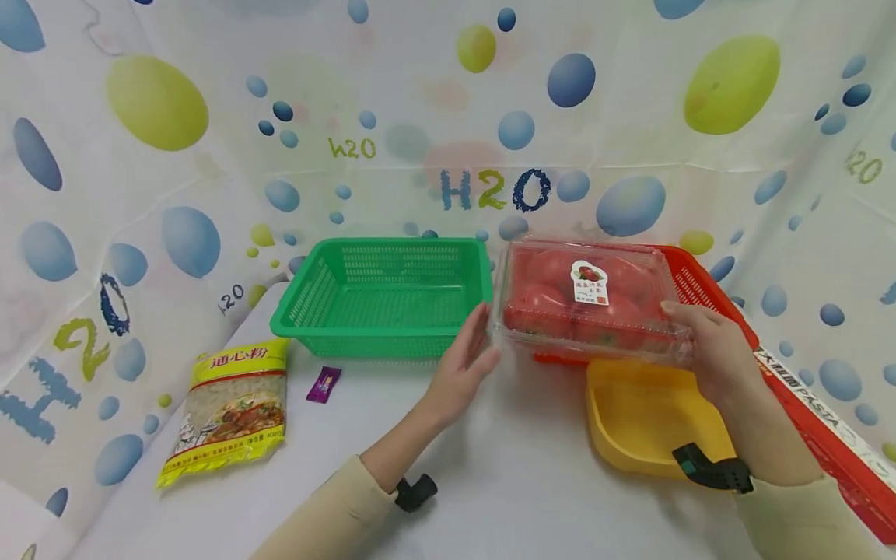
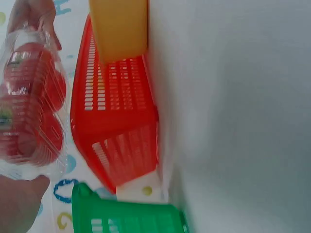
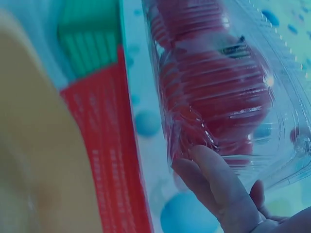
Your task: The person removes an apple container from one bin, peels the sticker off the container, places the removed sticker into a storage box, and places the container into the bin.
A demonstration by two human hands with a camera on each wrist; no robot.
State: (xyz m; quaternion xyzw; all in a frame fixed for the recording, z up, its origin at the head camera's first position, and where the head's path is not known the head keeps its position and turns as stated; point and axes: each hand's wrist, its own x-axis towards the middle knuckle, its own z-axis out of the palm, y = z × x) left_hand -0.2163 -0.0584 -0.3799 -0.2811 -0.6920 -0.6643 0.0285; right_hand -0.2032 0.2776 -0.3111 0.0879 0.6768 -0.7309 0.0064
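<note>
A clear plastic clamshell of red tomatoes (image 1: 588, 299) with a white label is held in the air above the front of a red basket (image 1: 700, 281). My right hand (image 1: 689, 334) grips its right end, thumb on the lid and fingers (image 3: 218, 189) underneath. My left hand (image 1: 476, 342) rests against the box's left side with its fingers straight. In the left wrist view the tomato box (image 2: 29, 102) hangs above my left hand (image 2: 19, 204). The right wrist view shows the tomatoes (image 3: 214, 82) pressed close under the ribbed lid.
An empty green basket (image 1: 392, 243) stands left of the box. A yellow tray (image 1: 644, 416) lies in front of the red basket, and a red pasta box (image 1: 826, 435) lies along the right edge. A yellow noodle bag (image 1: 231, 408) and a purple sachet (image 1: 323, 383) lie at the left.
</note>
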